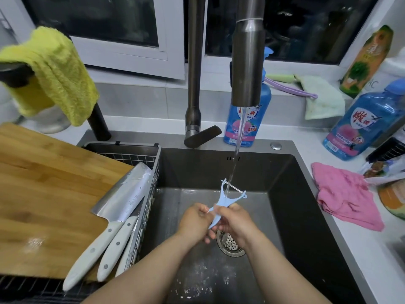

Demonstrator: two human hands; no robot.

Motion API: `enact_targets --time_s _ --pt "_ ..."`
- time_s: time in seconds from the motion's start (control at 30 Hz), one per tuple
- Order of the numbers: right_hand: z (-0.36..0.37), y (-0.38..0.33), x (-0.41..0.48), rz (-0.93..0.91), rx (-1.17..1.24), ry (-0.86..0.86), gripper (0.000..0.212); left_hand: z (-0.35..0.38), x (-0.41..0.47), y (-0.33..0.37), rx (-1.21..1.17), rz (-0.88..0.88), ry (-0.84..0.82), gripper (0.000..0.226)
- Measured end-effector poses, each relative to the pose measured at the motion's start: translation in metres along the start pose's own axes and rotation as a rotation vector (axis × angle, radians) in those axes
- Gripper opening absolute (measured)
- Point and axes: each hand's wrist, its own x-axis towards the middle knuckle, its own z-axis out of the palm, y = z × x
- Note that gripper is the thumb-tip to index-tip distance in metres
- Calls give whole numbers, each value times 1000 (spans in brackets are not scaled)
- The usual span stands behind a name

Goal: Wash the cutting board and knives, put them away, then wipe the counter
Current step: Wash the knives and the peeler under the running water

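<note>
L hand (pixel 195 218) & R hand (pixel 237 223) both gripped the peeler (pixel 220 201) over the sink (pixel 285 183), fingers curled round its blue handle. Blade end was up, under water (pixel 237 137) running from the tap (pixel 247 62). Drain (pixel 230 243) sat just below R hand. Board (pixel 43 183) lay left of the sink, partly over a wire basket (pixel 151 170). Cleaver (pixel 128 189) & 2nd knife (pixel 116 246) lay at the board's right edge, white handles toward the person. Pink cloth (pixel 346 194) lay on the counter (pixel 328 229) at right. Yellow cloth (pixel 50 69) hung top left. Soap bottle (pixel 363 121) stood at back right.
</note>
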Motion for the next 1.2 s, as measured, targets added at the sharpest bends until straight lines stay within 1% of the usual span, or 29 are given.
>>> enact_targets --time_s 0.07,0.13,0.17,0.27,0.3,0.37,0.43,0.47,0.5,0.57,0.63,0.67,0.73,0.83,0.87,0.97,1.1,1.2 --pt "1 1 0 9 -5 49 32 -1 1 0 13 23 27 12" --pt "1 1 1 -6 13 93 40 -1 0 0 39 40 31 18" --pt "1 1 1 -16 25 78 38 -1 0 -1 53 42 29 19" --pt "2 2 1 -26 5 -31 17 -3 2 -4 78 29 23 20" --pt "2 2 1 -20 -11 -28 17 -3 3 -4 85 25 21 19" --pt "2 3 2 4 -18 61 29 -3 3 -5 102 29 11 21" --pt "2 2 3 33 48 134 38 -3 1 -4 116 40 14 23" --pt "3 2 3 39 82 145 38 -4 1 -4 119 46 25 24" --pt "4 1 2 37 99 131 36 -6 1 -5 116 49 42 24" --pt "6 0 1 28 48 56 28 -10 2 -5 85 41 78 25" --pt "9 -1 -1 24 11 26 22 -13 2 -6 -6 7 89 24" --pt "10 -2 -2 19 20 51 20 -15 1 -7 -65 -6 98 23" --pt "11 -3 -2 -4 71 169 21 -20 -1 -9 -173 -9 150 21" --pt "11 -6 0 -90 61 322 15 -43 -10 -9 -229 38 245 22" --pt "13 -7 0 -118 36 336 12 -55 -14 -9 -215 68 281 21" --pt "28 -17 -1 -156 -74 285 30 -92 -29 -10 -134 158 387 21" --pt "53 -33 -5 -189 -161 172 39 -142 -54 -17 -7 223 497 25" --pt "63 -45 -3 -228 -189 160 52 -182 -78 -18 218 273 564 19"
